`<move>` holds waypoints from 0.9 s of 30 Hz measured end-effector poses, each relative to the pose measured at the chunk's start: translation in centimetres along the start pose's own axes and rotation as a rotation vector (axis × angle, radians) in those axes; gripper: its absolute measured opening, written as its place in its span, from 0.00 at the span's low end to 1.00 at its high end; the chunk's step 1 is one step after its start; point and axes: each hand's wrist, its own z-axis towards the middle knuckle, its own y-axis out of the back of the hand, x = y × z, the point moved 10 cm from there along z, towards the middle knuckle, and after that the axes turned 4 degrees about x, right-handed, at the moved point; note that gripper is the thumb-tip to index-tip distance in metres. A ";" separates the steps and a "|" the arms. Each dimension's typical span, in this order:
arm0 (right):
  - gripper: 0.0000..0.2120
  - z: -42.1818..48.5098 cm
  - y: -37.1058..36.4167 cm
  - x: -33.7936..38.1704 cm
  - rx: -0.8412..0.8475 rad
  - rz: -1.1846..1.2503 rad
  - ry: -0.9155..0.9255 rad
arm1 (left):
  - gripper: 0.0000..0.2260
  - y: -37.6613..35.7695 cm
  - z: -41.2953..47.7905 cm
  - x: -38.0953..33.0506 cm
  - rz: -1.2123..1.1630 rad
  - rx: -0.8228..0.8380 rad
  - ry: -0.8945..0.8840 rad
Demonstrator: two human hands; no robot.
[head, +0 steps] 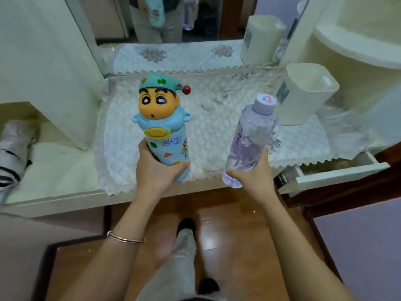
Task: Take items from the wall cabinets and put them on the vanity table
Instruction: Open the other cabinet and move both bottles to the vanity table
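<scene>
1. White quilted cloth [217, 127] covers the desk [65, 198]; only a cream bin [303, 94] stands on it, so both items seem not yet set down.
2. Left hand [156, 168] grips the cartoon flask [165, 131], its base over the front edge.
3. Right hand [253, 172] clasps the clear bottle [249, 140], tilted above the cloth.

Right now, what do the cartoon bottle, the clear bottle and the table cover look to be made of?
Cartoon bottle: apparently moulded plastic or rubbery silicone, matte, with printed shapes; the body beneath could be metal, I cannot tell. Clear bottle: thin glossy transparent plastic, lilac-tinted, with an opaque ridged cap. Table cover: white quilted fabric, diamond stitching and a scalloped lace edge.
</scene>
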 end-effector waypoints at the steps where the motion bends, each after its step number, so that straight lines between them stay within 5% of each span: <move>1: 0.26 1.6 -0.2 0.7 -0.017 -0.010 0.006 | 0.38 -0.5 1.9 -0.2 -0.007 0.007 -0.003; 11: 0.36 13.8 -1.7 3.7 -0.086 -0.040 0.004 | 0.36 -7.0 13.9 -0.7 -0.018 0.048 0.025; 21: 0.29 20.2 -2.3 3.5 -0.017 0.003 0.066 | 0.40 -10.3 17.2 0.3 0.007 -0.047 0.056; 27: 0.29 22.0 -3.6 3.6 0.045 -0.003 0.133 | 0.37 -11.7 17.9 2.2 -0.186 -0.029 0.046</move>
